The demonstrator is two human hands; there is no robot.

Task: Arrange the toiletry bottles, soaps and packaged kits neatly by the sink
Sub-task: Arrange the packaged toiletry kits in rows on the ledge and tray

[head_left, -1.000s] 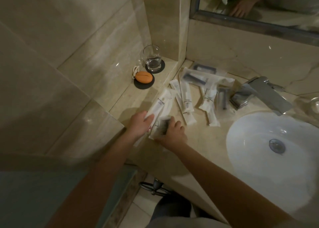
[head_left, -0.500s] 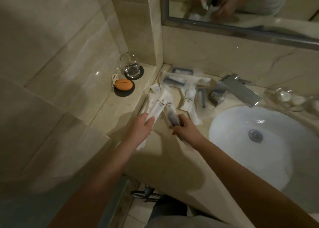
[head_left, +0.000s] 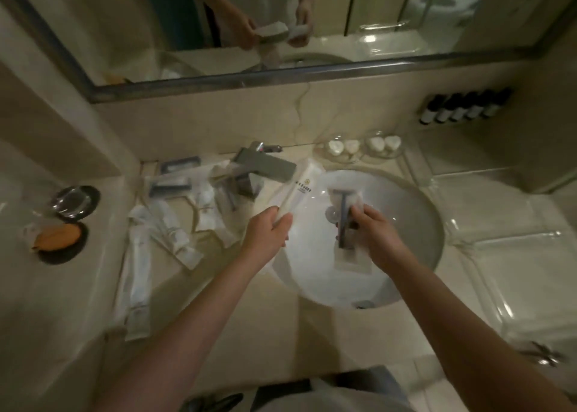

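My left hand point(head_left: 267, 233) grips the lower end of a long white packaged kit point(head_left: 300, 190) with a printed logo, held up over the left rim of the sink point(head_left: 421, 243). My right hand point(head_left: 376, 235) holds a clear packet with a dark razor point(head_left: 345, 215) above the basin. Several more white and clear packaged kits point(head_left: 175, 233) lie scattered on the counter left of the tap point(head_left: 265, 165). Heart-shaped soaps point(head_left: 345, 148) sit in glass dishes behind the sink. A row of dark toiletry bottles point(head_left: 462, 107) stands at the back right.
A glass on a dark coaster point(head_left: 75, 201) and an orange object on another coaster point(head_left: 57, 241) sit on the left ledge. The mirror point(head_left: 281, 21) runs along the back wall. Clear glass trays point(head_left: 505, 255) lie on the counter right of the sink.
Both hands have lifted their packets off the left counter and carried them right, over the sink. The camera has swung right, bringing the soaps and bottles into view.
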